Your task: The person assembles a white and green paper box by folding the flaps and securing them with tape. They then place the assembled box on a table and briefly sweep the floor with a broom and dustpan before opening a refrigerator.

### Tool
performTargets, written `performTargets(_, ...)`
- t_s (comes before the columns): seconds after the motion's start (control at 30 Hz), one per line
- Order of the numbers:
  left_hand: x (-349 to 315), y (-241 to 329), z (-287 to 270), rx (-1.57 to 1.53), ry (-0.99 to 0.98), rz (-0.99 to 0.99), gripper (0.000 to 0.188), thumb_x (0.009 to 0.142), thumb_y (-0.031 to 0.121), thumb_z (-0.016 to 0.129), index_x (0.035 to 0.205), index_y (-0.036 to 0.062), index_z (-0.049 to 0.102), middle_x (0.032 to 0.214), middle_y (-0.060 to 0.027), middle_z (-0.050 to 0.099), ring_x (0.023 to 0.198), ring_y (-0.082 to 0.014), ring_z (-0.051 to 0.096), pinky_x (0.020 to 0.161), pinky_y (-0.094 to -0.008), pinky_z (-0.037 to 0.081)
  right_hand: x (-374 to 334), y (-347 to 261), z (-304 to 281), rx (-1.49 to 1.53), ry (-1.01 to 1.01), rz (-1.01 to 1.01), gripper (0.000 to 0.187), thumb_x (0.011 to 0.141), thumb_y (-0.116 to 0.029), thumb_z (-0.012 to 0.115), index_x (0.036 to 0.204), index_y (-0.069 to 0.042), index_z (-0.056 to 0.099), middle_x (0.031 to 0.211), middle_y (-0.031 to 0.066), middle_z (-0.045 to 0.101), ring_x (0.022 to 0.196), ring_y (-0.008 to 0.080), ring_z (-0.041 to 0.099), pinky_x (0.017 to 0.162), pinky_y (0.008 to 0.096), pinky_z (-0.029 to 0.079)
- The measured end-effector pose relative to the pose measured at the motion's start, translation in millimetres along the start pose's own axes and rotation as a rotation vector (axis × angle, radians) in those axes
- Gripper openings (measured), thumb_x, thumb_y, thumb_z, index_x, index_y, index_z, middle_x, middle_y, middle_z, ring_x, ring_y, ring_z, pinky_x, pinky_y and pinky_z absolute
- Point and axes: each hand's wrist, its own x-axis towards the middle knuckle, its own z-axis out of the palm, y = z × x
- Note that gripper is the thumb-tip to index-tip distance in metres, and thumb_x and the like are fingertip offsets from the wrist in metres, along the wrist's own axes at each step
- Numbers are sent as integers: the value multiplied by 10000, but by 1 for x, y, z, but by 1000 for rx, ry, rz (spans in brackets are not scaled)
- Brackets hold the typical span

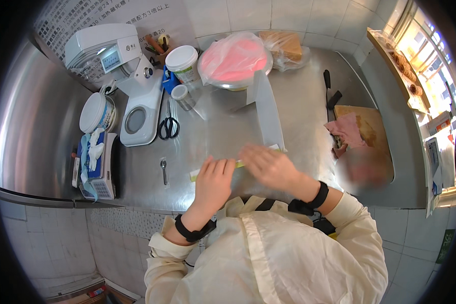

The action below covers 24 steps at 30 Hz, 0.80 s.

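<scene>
Left hand point(214, 183): at the strip point(239, 164), fingers bent; grip's hold unclear
Right hand point(271, 166): near strip's right part (blurred); grip unclear
Scissors point(168, 127): left beyond strip

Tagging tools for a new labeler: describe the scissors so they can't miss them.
On the steel table, find the white stand mixer at the back left. Just right of its base lie the scissors. Black and double-looped, they stand apart from the small metal spoon, which lies closer to the table's front edge.
</scene>
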Motion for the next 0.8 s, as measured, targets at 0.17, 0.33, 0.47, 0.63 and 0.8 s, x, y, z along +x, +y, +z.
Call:
performTargets(0.17,7,-44,-26,135,96,131,354,761,17,547,1104,107,565,1148,-92,572,1218,-294,452,1068,-528,257,3,5,-54,106,185,-252,184,798,-101,548,954,-17,599,1009,104,650,912,237,643,707,293,515)
performTargets(0.33,4,-28,-46,-53,150,66,322,860,113,553,1181,115,584,1284,-92,516,1299,-308,369,1090,-520,218,-47,33,-49,212,148,358,60,748,-83,656,766,-48,610,772,88,631,638,226,610,548,302,466)
performTargets(0.47,4,-2,-40,-321,37,209,342,829,92,576,1170,87,582,1252,-65,543,1232,-273,449,1098,-534,184,-43,-1,-44,559,-177,593,215,770,-219,695,676,-62,583,617,60,592,487,199,562,455,308,430)
performTargets(0.63,11,13,-24,-333,20,287,348,802,82,591,1149,70,580,1200,-60,571,1183,-245,495,1094,-567,160,-16,-32,-30,526,-145,579,303,798,-291,681,639,-63,562,560,40,569,449,221,547,422,319,421)
performTargets(0.8,16,16,-19,-434,27,295,313,815,128,594,1120,54,586,1138,-71,600,1149,-243,522,1089,-585,147,-14,-39,-21,330,-39,556,217,803,-212,638,678,-58,552,592,41,576,488,230,563,429,331,422)
